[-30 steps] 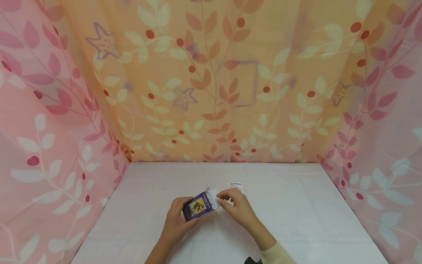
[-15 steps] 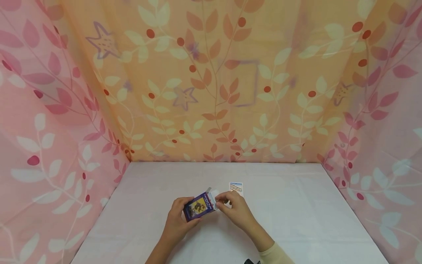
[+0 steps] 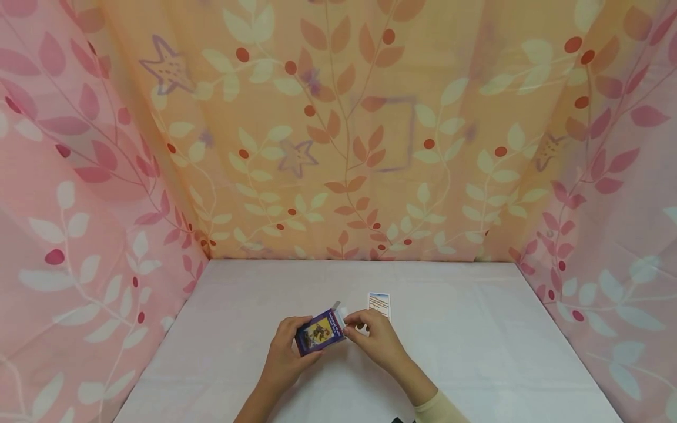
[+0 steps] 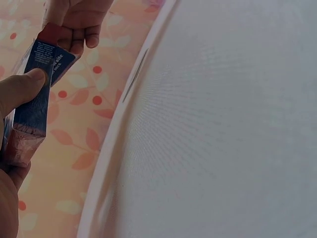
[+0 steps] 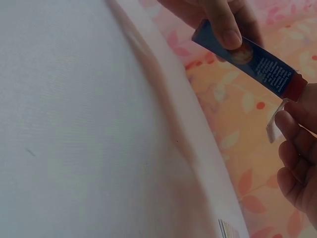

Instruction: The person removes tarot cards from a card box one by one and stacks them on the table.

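Note:
In the head view my left hand (image 3: 285, 352) grips a purple-blue tarot card box (image 3: 319, 332), its thumb along the near edge and fingers round the far side. The box is held tilted above the table, a yellow picture on its upward face. My right hand (image 3: 378, 338) is at the box's open right end, with thumb and index finger pinching the end flap. In the right wrist view a pale flap (image 5: 276, 121) stands out beside the right fingertips, next to a red side tab (image 5: 295, 88). The left thumb (image 4: 29, 84) presses the narrow side in the left wrist view.
A printed card (image 3: 379, 302) lies on the white table (image 3: 449, 329) just beyond my right hand, partly covered by it. A small black object (image 3: 398, 420) shows at the bottom edge. Patterned cloth (image 3: 338, 147) walls the back and both sides.
My right hand has moved slightly left and closer to the box. Less white shows at the box's end, and more of the card behind is uncovered. The left hand has barely moved.

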`<move>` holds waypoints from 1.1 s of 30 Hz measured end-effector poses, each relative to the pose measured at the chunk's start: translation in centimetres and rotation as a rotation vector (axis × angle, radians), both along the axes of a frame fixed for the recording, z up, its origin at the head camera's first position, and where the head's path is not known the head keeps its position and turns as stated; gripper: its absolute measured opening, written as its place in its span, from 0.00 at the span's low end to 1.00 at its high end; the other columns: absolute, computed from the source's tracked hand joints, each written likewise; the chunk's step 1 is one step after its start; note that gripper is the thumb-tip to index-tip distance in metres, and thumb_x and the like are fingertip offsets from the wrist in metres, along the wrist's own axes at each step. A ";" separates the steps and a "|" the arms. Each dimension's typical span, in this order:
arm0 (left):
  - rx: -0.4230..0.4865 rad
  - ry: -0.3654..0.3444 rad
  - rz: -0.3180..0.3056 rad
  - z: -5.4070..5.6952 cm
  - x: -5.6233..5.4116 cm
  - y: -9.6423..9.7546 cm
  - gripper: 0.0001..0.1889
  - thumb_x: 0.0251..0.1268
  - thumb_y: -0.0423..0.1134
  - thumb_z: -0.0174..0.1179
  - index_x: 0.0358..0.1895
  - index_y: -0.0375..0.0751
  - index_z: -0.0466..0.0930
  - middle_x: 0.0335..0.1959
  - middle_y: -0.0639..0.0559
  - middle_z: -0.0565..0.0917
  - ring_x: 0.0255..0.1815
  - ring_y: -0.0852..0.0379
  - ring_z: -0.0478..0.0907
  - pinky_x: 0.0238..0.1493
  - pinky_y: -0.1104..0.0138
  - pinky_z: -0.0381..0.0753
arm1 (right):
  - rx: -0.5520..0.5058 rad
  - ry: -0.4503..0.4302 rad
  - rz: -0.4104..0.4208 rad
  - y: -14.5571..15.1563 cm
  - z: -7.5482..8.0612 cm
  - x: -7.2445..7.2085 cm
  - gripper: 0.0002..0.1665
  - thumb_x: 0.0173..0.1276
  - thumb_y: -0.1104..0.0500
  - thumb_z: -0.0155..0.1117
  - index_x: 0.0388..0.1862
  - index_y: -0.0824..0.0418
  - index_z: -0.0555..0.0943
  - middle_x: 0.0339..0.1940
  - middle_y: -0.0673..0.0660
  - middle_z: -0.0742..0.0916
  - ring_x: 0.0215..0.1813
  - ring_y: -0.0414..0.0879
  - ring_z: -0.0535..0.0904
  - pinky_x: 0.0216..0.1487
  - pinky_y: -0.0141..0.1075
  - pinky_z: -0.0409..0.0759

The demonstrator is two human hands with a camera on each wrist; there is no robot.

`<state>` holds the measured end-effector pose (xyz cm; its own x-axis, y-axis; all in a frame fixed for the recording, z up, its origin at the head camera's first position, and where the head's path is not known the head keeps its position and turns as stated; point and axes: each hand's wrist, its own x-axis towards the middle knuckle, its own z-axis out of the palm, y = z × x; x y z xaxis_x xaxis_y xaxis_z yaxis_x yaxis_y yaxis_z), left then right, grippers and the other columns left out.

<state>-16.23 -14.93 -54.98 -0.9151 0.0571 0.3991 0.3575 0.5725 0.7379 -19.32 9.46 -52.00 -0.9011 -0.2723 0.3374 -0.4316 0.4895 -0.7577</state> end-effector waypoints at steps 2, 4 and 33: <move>-0.002 0.000 0.002 0.0 0.0 0.0 0.42 0.40 0.44 0.85 0.65 0.60 0.75 0.58 0.66 0.75 0.58 0.65 0.73 0.62 0.62 0.80 | -0.003 0.000 -0.001 0.0 0.0 0.0 0.10 0.66 0.51 0.74 0.44 0.51 0.88 0.36 0.39 0.87 0.43 0.48 0.82 0.41 0.34 0.79; -0.003 -0.001 0.004 0.1 0.0 0.1 0.42 0.40 0.44 0.85 0.64 0.62 0.75 0.58 0.66 0.75 0.58 0.66 0.73 0.62 0.62 0.80 | 0.000 0.003 -0.004 -0.1 0.1 0.0 0.09 0.66 0.51 0.75 0.44 0.50 0.88 0.36 0.39 0.87 0.42 0.47 0.82 0.41 0.34 0.79; 0.023 -0.039 0.011 -0.1 -0.2 -0.1 0.41 0.42 0.41 0.85 0.65 0.54 0.77 0.57 0.66 0.75 0.58 0.66 0.73 0.62 0.59 0.81 | -0.048 -0.021 -0.056 0.2 0.9 0.1 0.07 0.67 0.58 0.73 0.43 0.50 0.87 0.30 0.39 0.85 0.33 0.35 0.77 0.36 0.30 0.78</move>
